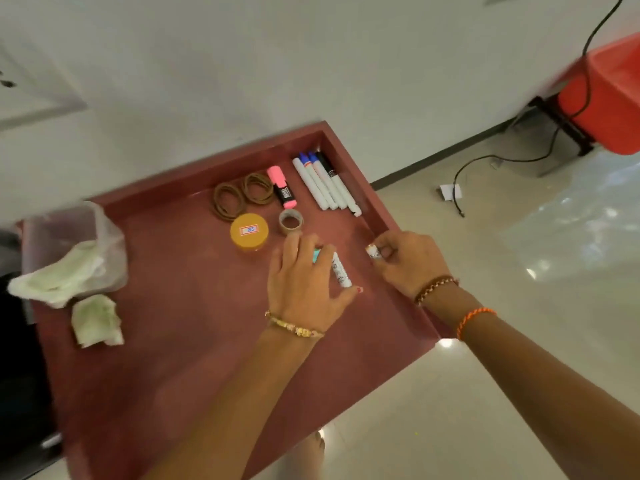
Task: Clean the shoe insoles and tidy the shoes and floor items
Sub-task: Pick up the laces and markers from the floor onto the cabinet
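Observation:
A dark red tray-like table top (173, 358) carries stationery. My left hand (306, 282) lies over a white marker (341, 271) with a teal item under the fingers; the fingers curl round them. To the right, at the tray's raised edge, my right hand (408, 261) pinches a small white cylindrical thing (373, 252). No shoes or insoles are in view.
Several white markers (325, 183), a pink highlighter (282, 187), rubber bands (242, 195), a tape roll (291, 221) and a yellow-lidded jar (249, 231) lie at the back. Crumpled tissues (97, 320) and a plastic bag (79, 247) sit left. A black cable (485, 161) and red container (609, 95) are right.

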